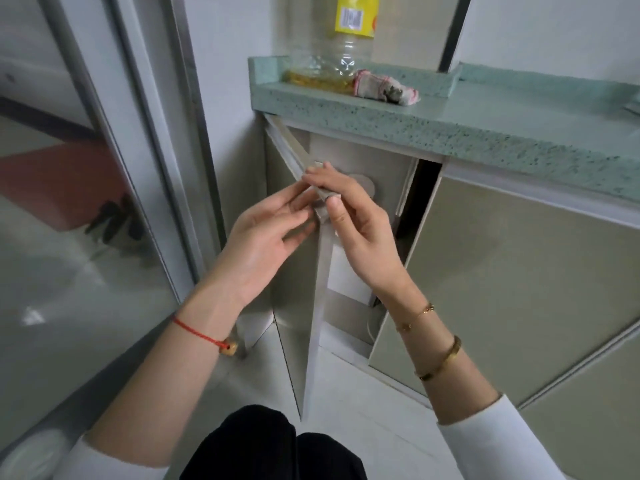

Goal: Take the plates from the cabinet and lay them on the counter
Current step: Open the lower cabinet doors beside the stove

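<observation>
A beige cabinet door [316,306] below the green counter [485,119] stands open with its edge towards me. My right hand [360,237] grips the metal handle [327,195] near the door's top, fingers over it and thumb beneath. From the left, the straight fingers of my left hand [263,244] touch the same handle. Behind my right hand, inside the cabinet, shows a pale round shape [367,187] that may be a plate. No other plates are visible.
On the counter's left end stand an oil bottle [346,46] with a yellow label and a dirty cloth glove [384,88]. The neighbouring cabinet door [502,271] is slightly ajar. A glass sliding door [69,202] is close on the left. My knees [270,445] are low in view.
</observation>
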